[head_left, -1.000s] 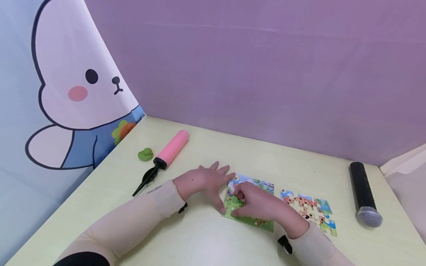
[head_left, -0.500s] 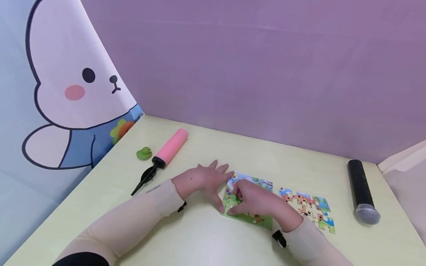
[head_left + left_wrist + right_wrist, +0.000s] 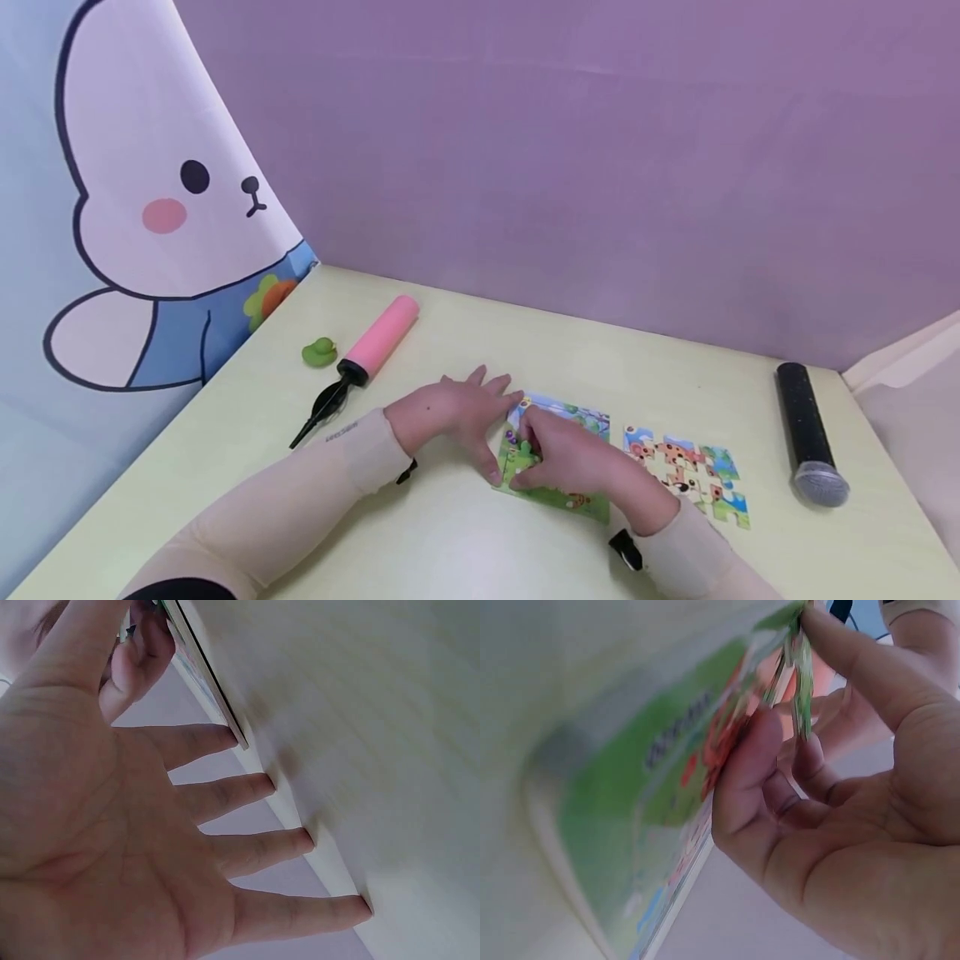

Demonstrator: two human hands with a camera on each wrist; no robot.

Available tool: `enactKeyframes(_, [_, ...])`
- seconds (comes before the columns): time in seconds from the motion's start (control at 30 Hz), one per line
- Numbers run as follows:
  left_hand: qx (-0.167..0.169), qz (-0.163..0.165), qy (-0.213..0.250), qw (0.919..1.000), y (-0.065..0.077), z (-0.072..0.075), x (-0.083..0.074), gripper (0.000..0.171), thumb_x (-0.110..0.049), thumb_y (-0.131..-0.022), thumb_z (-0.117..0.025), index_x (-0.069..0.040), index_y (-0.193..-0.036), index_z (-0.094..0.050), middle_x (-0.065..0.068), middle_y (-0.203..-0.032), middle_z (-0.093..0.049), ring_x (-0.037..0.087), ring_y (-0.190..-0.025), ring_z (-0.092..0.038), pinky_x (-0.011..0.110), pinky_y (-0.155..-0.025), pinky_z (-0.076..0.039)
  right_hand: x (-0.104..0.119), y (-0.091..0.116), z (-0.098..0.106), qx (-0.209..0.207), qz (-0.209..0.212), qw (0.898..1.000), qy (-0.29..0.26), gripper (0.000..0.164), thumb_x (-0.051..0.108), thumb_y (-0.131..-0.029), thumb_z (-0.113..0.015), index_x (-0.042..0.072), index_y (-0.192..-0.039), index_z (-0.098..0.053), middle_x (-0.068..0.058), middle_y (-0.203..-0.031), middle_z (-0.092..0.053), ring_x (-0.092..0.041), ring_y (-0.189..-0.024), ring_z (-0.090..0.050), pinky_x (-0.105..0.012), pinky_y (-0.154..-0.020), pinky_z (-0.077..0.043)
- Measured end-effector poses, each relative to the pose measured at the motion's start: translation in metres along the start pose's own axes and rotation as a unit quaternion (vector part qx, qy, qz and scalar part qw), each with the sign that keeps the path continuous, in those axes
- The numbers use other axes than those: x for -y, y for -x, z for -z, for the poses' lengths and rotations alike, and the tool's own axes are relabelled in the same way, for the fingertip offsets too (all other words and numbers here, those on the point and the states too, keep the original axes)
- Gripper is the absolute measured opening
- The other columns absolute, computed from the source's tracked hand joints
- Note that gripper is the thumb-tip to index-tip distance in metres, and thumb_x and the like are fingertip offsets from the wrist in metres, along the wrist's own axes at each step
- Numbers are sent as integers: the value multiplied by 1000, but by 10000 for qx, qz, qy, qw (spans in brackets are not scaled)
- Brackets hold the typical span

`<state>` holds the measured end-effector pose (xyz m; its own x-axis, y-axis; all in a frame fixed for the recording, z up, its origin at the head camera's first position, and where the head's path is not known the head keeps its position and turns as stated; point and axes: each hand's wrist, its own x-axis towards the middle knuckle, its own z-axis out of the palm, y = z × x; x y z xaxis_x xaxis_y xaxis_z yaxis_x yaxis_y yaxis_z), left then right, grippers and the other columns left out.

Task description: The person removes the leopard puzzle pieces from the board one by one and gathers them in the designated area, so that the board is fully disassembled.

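My left hand lies with fingers spread at the left edge of a picture puzzle board. In the left wrist view, the fingertips press the tabletop, and one touches the corner of the board. My right hand is over the board's left part, thumb near its lower left corner. In the right wrist view it pinches a thin green puzzle piece, held on edge against the board; the fingers partly hide it. Right of the board lie several puzzle pieces with an orange spotted animal on them, partly hidden by my right forearm.
At the left rear lie a pink hand pump with a black nozzle and a small green rubber duck. A black microphone lies near the table's right edge. A purple cloth wall stands behind the table.
The right hand has shifted slightly left over the board, still pinching the puzzle piece. The left hand stays at the board's edge. The head view has drifted a little.
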<state>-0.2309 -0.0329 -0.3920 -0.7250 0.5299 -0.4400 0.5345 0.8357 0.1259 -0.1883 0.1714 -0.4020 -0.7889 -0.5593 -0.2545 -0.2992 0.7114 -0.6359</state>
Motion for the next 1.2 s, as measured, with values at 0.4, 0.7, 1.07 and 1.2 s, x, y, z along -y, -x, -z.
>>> enactKeyframes(0.4, [-72, -33, -23, 10000, -7, 0, -1, 129, -74, -72, -87, -28, -173, -21, 7, -182, -13, 46, -168, -10, 86, -117, -34, -2, 8, -5, -381, 94, 9991, 172, 42, 22, -89, -88, 13, -109, -52, -1, -94, -57, -15, -81, -52, -24, -62, -45])
enactKeyframes(0.7, [-134, 27, 151, 9998, -2, -9, 6, 132, -75, -69, -88, -28, -173, -22, 7, -182, -13, 48, -167, -11, 86, -116, -33, 2, 8, -10, -290, 339, 9989, 121, 38, 21, -93, -84, 15, -108, -50, 1, -88, -57, -10, -74, -50, -21, -60, -45])
enactKeyframes(1.07, [-218, 3, 191, 9996, 2, -11, 2, 132, -77, -67, -88, -28, -172, -24, 7, -182, -15, 48, -167, -13, 87, -115, -34, -4, 12, -12, -304, 527, 9981, 13, 19, 23, -101, -75, 20, -108, -57, 8, -80, -55, -3, -67, -46, -19, -57, -43])
enactKeyframes(1.2, [-224, 1, 122, 9997, 0, -9, 1, 133, -78, -67, -87, -28, -172, -24, 7, -182, -15, 48, -167, -13, 87, -116, -33, -3, 15, -11, -354, 537, 9979, 91, 16, 21, -100, -74, 21, -110, -61, 9, -78, -54, -3, -68, -46, -20, -57, -43])
